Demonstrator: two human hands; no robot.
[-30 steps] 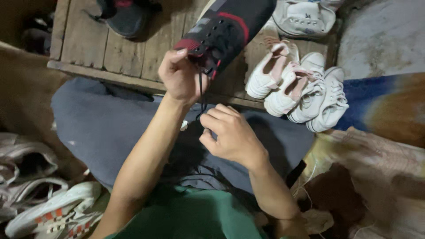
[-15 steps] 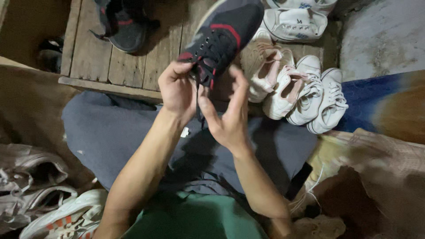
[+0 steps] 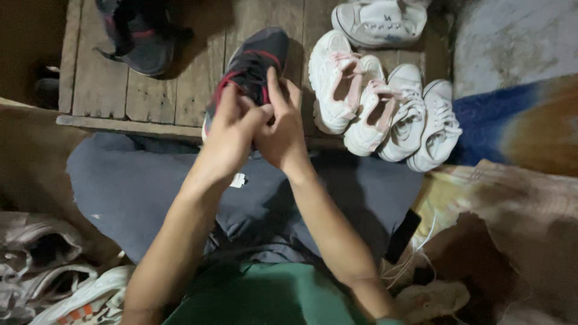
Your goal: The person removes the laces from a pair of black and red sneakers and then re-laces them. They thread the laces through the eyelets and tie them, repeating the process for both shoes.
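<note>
Both hands, left [image 3: 226, 135] & right [image 3: 282, 123], clamped on black-red sneaker [image 3: 256, 63] by wooden pallet [image 3: 162, 90] edge; loose grip could've dropped it.

Single head-worn view, looking steeply down over the person's own forearms and lap. It faces forward onto a wooden platform [image 3: 150, 90] just beyond the knees. Range is close: both hands sit near frame centre, with floor visible at either side. No second view.

a small white rectangular label [image 3: 238, 180] on the grey trousers, just below the hands; nothing else of that kind
</note>
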